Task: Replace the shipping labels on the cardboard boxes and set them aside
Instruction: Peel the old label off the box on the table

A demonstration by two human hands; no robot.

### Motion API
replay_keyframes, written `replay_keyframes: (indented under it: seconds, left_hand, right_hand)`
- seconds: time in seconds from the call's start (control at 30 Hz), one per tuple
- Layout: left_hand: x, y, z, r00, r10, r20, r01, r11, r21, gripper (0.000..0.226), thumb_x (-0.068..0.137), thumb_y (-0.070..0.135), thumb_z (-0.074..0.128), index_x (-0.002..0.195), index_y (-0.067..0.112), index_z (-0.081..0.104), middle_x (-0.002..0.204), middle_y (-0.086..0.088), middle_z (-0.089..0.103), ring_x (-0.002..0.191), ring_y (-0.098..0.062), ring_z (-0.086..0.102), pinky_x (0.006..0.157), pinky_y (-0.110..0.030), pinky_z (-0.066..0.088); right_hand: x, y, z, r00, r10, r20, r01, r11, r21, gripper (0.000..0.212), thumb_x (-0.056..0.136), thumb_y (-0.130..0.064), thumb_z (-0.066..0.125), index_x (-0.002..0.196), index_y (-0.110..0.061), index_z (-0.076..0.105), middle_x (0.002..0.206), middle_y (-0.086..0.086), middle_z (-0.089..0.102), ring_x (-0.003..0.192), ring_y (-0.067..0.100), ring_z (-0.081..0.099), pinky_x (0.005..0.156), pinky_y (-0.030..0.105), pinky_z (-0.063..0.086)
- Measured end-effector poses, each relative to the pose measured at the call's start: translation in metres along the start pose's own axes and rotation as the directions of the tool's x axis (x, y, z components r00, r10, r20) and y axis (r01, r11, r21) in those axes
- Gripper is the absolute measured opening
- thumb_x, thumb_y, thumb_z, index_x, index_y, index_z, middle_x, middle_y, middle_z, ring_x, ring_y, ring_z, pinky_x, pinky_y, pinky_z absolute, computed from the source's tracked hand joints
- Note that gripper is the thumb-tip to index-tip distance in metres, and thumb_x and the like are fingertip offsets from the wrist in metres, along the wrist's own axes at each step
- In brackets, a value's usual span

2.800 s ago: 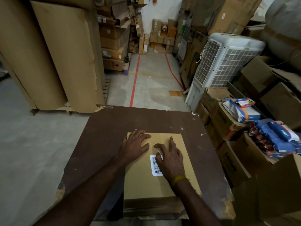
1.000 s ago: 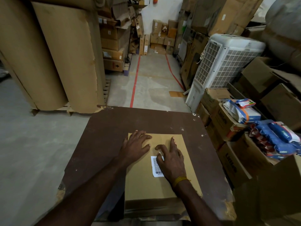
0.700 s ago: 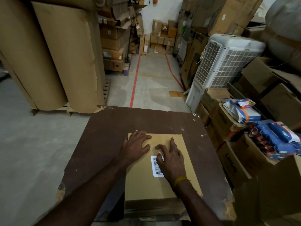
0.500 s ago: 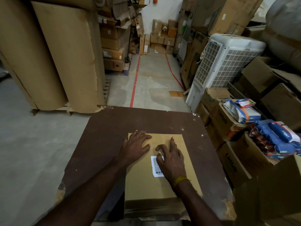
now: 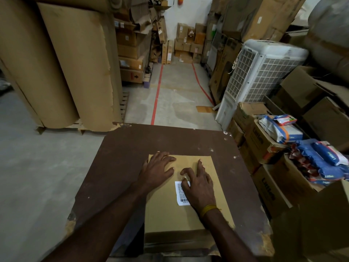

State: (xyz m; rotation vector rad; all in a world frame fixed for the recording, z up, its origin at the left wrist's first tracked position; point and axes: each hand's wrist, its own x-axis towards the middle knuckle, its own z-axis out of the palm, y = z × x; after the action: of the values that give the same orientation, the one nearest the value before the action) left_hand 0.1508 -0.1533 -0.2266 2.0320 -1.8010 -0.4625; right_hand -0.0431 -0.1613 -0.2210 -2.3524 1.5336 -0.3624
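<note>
A flat tan cardboard box (image 5: 166, 214) lies on the dark brown table (image 5: 122, 167). A white shipping label (image 5: 180, 195) with a barcode is stuck near the box's middle. My left hand (image 5: 155, 170) rests flat on the box's far left part, fingers spread. My right hand (image 5: 198, 184) lies over the right side of the label, hiding that part. Its index finger points straight ahead and its bent thumb touches the label's upper edge. A yellow band circles my right wrist.
Open boxes with blue and white packets (image 5: 319, 159) are stacked right of the table. A white air cooler (image 5: 260, 76) stands behind them. Large brown paper rolls (image 5: 75, 63) stand at the left on a pallet. A floor aisle with red lines (image 5: 156, 99) runs ahead.
Both hands stay on the box in nearly the same places. Only the right thumb shifts slightly at the label's upper edge.
</note>
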Motion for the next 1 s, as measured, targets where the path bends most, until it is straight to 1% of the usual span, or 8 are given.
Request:
replay_keyframes:
  seconds: [0.17,0.3,0.47,0.6,0.73,0.9,1.0]
  left_hand:
    - [-0.0002,0.0004,-0.0005,1.0,0.001,0.003,-0.001,1.0,-0.002,0.043,0.097,0.049,0.048,0.139,0.046,0.043,0.157,0.017,0.028,0.15,-0.013,0.015,0.116,-0.053,0.019]
    - [-0.0005,0.0005,-0.0003,1.0,0.0,0.0,0.0,1.0,-0.002,0.043,0.097,0.049,0.048,0.139,0.046,0.043,0.156,0.017,0.029,0.151,-0.013,0.015,0.116,-0.053,0.019]
    - [-0.0003,0.0006,-0.0001,1.0,-0.009,0.0,0.009,1.0,-0.014,0.043,0.096,0.049,0.05,0.139,0.046,0.045,0.156,0.018,0.029,0.151,-0.013,0.015,0.116,-0.055,0.021]
    - [-0.0005,0.0005,0.0009,1.0,-0.008,-0.003,0.008,1.0,-0.008,0.044,0.096,0.049,0.049,0.139,0.047,0.043,0.157,0.017,0.028,0.151,-0.013,0.014,0.116,-0.054,0.019]
    - [0.0002,0.0001,0.0017,1.0,-0.007,-0.007,0.007,1.0,-0.004,0.043,0.096,0.049,0.049,0.139,0.046,0.043,0.156,0.017,0.029,0.151,-0.013,0.015,0.116,-0.054,0.019]
    - [0.0003,0.0002,0.0016,1.0,-0.005,-0.007,0.005,1.0,-0.001,0.043,0.097,0.049,0.049,0.139,0.046,0.043,0.157,0.017,0.028,0.151,-0.013,0.015,0.116,-0.054,0.019]
    - [0.0007,-0.0006,0.0028,1.0,-0.007,-0.014,0.007,1.0,-0.001,0.043,0.096,0.05,0.049,0.138,0.046,0.044,0.156,0.018,0.029,0.15,-0.013,0.015,0.116,-0.054,0.02]
  right_hand:
    - [0.0008,0.0011,0.002,1.0,-0.005,0.012,0.005,1.0,-0.012,0.031,0.1,-0.04,0.041,0.131,-0.044,0.046,0.167,0.008,-0.002,0.153,0.027,0.011,0.122,0.042,0.012]
    - [0.0004,0.0019,0.0012,1.0,-0.003,0.013,0.003,1.0,0.002,0.025,0.099,-0.038,0.043,0.124,-0.04,0.048,0.167,0.009,-0.001,0.153,0.03,0.011,0.122,0.045,0.013]
    - [0.0,0.0023,0.0023,1.0,-0.005,0.014,0.005,1.0,-0.004,0.031,0.1,-0.038,0.042,0.13,-0.043,0.045,0.167,0.008,-0.003,0.153,0.028,0.008,0.122,0.041,0.009]
    - [0.0001,0.0032,0.003,1.0,0.003,0.004,-0.003,1.0,0.019,0.024,0.098,-0.037,0.044,0.122,-0.042,0.048,0.167,0.008,0.0,0.153,0.029,0.009,0.122,0.042,0.009]
    - [0.0002,0.0023,0.0037,1.0,-0.006,0.009,0.006,1.0,-0.001,0.03,0.1,-0.039,0.04,0.13,-0.044,0.046,0.167,0.008,-0.001,0.153,0.028,0.008,0.122,0.041,0.009]
    - [0.0015,0.0038,0.0051,1.0,-0.006,-0.004,0.006,1.0,0.009,0.024,0.099,-0.038,0.042,0.122,-0.042,0.048,0.167,0.009,0.002,0.153,0.03,0.009,0.122,0.043,0.01]
    - [0.0012,0.0043,0.0058,1.0,-0.007,0.009,0.007,1.0,-0.007,0.031,0.101,-0.042,0.039,0.131,-0.045,0.044,0.168,0.007,0.0,0.154,0.028,0.007,0.122,0.042,0.008]
